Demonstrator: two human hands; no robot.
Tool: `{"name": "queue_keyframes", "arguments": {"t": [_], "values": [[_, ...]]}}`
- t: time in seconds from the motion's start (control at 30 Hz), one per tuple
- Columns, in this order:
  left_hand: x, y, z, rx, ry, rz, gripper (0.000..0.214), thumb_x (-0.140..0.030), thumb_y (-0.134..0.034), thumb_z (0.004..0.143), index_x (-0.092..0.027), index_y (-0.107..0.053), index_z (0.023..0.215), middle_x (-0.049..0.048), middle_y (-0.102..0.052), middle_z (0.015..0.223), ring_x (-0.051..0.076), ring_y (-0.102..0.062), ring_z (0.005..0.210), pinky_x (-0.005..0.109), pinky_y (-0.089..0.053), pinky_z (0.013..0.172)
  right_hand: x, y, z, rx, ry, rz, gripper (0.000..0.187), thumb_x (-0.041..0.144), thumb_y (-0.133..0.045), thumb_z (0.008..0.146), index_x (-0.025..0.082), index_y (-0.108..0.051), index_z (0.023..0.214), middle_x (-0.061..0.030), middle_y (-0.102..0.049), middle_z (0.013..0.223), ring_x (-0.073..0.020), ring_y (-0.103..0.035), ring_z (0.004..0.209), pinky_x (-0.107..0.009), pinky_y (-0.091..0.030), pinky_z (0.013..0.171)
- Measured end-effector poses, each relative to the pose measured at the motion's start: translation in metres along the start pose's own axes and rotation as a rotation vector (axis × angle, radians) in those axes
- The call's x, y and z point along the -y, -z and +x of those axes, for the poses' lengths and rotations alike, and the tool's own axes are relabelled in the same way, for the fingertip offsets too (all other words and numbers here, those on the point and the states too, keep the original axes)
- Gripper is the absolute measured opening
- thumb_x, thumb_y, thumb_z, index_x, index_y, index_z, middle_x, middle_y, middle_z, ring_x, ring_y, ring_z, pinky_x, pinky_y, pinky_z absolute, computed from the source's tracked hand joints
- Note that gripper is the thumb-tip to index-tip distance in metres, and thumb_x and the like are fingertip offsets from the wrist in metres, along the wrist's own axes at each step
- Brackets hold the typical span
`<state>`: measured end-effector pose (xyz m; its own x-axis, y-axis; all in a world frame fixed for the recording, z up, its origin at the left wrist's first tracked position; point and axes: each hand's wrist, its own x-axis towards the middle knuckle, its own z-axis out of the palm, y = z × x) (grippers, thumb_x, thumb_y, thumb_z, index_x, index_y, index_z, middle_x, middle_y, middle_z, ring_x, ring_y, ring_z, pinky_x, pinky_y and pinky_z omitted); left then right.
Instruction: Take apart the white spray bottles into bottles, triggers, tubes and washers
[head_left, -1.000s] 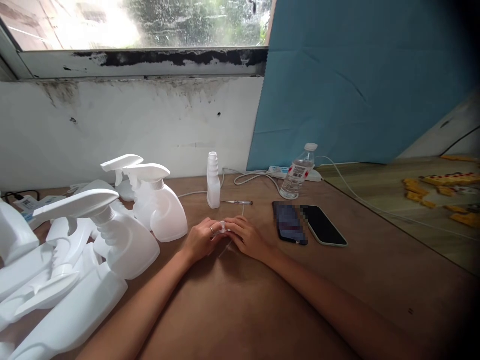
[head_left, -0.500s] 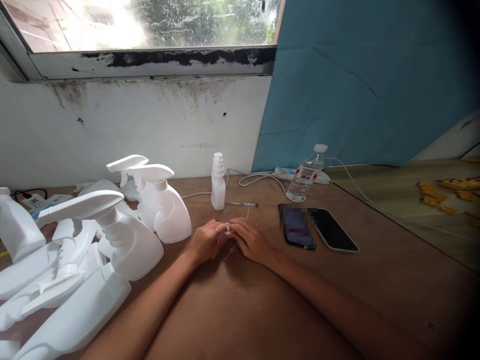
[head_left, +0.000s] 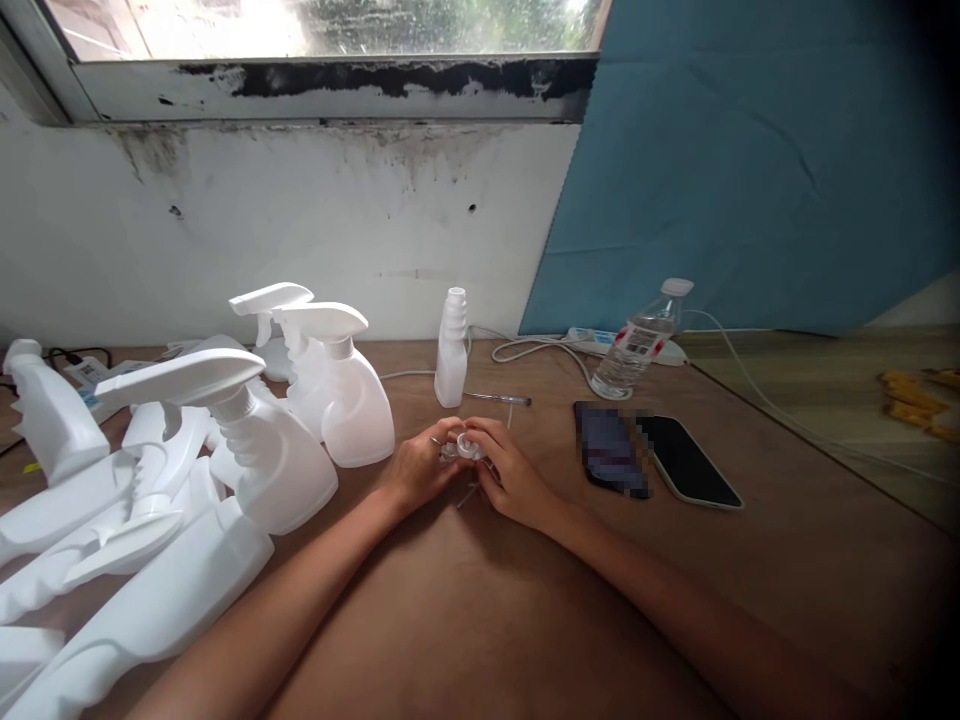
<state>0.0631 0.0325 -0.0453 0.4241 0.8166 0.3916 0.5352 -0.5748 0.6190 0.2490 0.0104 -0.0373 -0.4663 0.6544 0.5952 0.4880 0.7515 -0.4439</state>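
Note:
My left hand and my right hand meet in the middle of the brown table. Together their fingers pinch a small white cap-like part with a thin clear tube trailing under it. A ring shows on my left hand. Just beyond the hands stands a small white bottle without a cap, and a thin metal pen-like tool lies beside it.
White trigger spray bottles are heaped at the left, some upright, some lying. Two phones lie to the right, behind them a clear water bottle and a white power strip with cables. A white wall and a blue sheet close the back.
The view has shifted so everything sits further right and lower. My fingers have closed more tightly round the small white part and lifted it a little.

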Motion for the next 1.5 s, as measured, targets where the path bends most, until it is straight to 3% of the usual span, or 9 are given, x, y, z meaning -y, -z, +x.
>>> {"name": "queue_keyframes", "arguments": {"t": [0.2, 0.33, 0.43, 0.53, 0.7, 0.9, 1.07, 1.4, 1.5], "values": [[-0.002, 0.002, 0.000, 0.004, 0.002, -0.085, 0.040, -0.035, -0.068, 0.081, -0.026, -0.049, 0.115, -0.0001, -0.066, 0.102, 0.018, -0.066, 0.092, 0.027, -0.050, 0.078, -0.002, 0.007, 0.001, 0.005, 0.027, 0.068, 0.050, -0.001, -0.044, 0.078, 0.023, -0.053, 0.121, -0.0110, -0.051, 0.127, -0.0243, -0.048, 0.121, -0.045, -0.044, 0.102], [-0.002, 0.002, 0.002, -0.012, 0.029, -0.139, 0.037, -0.033, -0.070, 0.080, -0.023, -0.055, 0.113, 0.0022, -0.066, 0.103, 0.017, -0.064, 0.094, 0.026, -0.049, 0.079, -0.028, 0.028, -0.007, -0.030, -0.030, -0.179, 0.050, -0.002, -0.042, 0.081, 0.019, -0.053, 0.125, -0.0117, -0.057, 0.123, -0.0251, -0.051, 0.116, -0.046, -0.043, 0.098], [-0.002, 0.003, 0.004, -0.020, 0.034, -0.205, 0.036, -0.033, -0.073, 0.077, -0.020, -0.062, 0.109, 0.0034, -0.067, 0.101, 0.017, -0.063, 0.094, 0.027, -0.047, 0.083, -0.049, 0.044, -0.011, 0.175, 0.020, -0.519, 0.048, -0.002, -0.043, 0.082, 0.017, -0.058, 0.123, -0.0121, -0.063, 0.121, -0.0287, -0.055, 0.107, -0.047, -0.044, 0.087], [-0.003, 0.004, 0.006, -0.006, 0.056, -0.212, 0.031, -0.033, -0.073, 0.077, -0.019, -0.067, 0.104, 0.0037, -0.068, 0.098, 0.018, -0.062, 0.093, 0.027, -0.046, 0.082, -0.060, 0.053, -0.013, 0.361, 0.170, -0.618, 0.036, 0.000, -0.044, 0.085, 0.013, -0.064, 0.113, -0.0126, -0.067, 0.109, -0.0255, -0.058, 0.094, -0.041, -0.045, 0.079], [-0.004, 0.004, 0.006, 0.008, 0.089, -0.202, 0.029, -0.032, -0.071, 0.078, -0.017, -0.067, 0.103, 0.0047, -0.068, 0.098, 0.018, -0.062, 0.091, 0.026, -0.045, 0.079, -0.051, 0.054, -0.011, 0.429, 0.291, -0.584, 0.025, 0.007, -0.044, 0.091, 0.014, -0.066, 0.101, -0.0114, -0.066, 0.103, -0.0228, -0.057, 0.091, -0.035, -0.047, 0.080], [-0.003, 0.002, 0.005, 0.021, 0.102, -0.219, 0.029, -0.032, -0.070, 0.078, -0.018, -0.066, 0.103, 0.0054, -0.070, 0.102, 0.019, -0.064, 0.095, 0.027, -0.047, 0.082, -0.045, 0.053, -0.010, 0.479, 0.231, -0.562, 0.031, 0.003, -0.043, 0.088, 0.015, -0.062, 0.109, -0.0099, -0.065, 0.103, -0.0225, -0.058, 0.091, -0.036, -0.048, 0.079], [-0.005, 0.004, 0.005, 0.023, 0.100, -0.215, 0.030, -0.031, -0.070, 0.078, -0.017, -0.066, 0.104, 0.0048, -0.071, 0.104, 0.019, -0.064, 0.095, 0.026, -0.046, 0.084, -0.036, 0.055, -0.008, 0.516, 0.210, -0.531, 0.020, 0.009, -0.044, 0.092, 0.015, -0.063, 0.093, -0.0087, -0.063, 0.093, -0.0218, -0.056, 0.086, -0.034, -0.046, 0.075], [-0.004, 0.004, 0.004, 0.032, 0.096, -0.199, 0.028, -0.033, -0.068, 0.079, -0.020, -0.066, 0.104, 0.0032, -0.071, 0.105, 0.020, -0.065, 0.097, 0.027, -0.048, 0.083, -0.028, 0.048, -0.011, 0.480, 0.143, -0.450, 0.020, 0.015, -0.042, 0.095, 0.019, -0.061, 0.092, -0.0072, -0.064, 0.089, -0.0209, -0.058, 0.079, -0.033, -0.046, 0.070], [-0.004, 0.004, 0.004, 0.034, 0.100, -0.200, 0.029, -0.035, -0.067, 0.080, -0.021, -0.066, 0.105, 0.0023, -0.071, 0.104, 0.019, -0.065, 0.095, 0.026, -0.048, 0.081, -0.024, 0.046, -0.011, 0.373, 0.111, -0.345, 0.019, 0.015, -0.040, 0.095, 0.019, -0.059, 0.098, -0.0077, -0.065, 0.091, -0.0214, -0.061, 0.083, -0.034, -0.048, 0.073]]}}
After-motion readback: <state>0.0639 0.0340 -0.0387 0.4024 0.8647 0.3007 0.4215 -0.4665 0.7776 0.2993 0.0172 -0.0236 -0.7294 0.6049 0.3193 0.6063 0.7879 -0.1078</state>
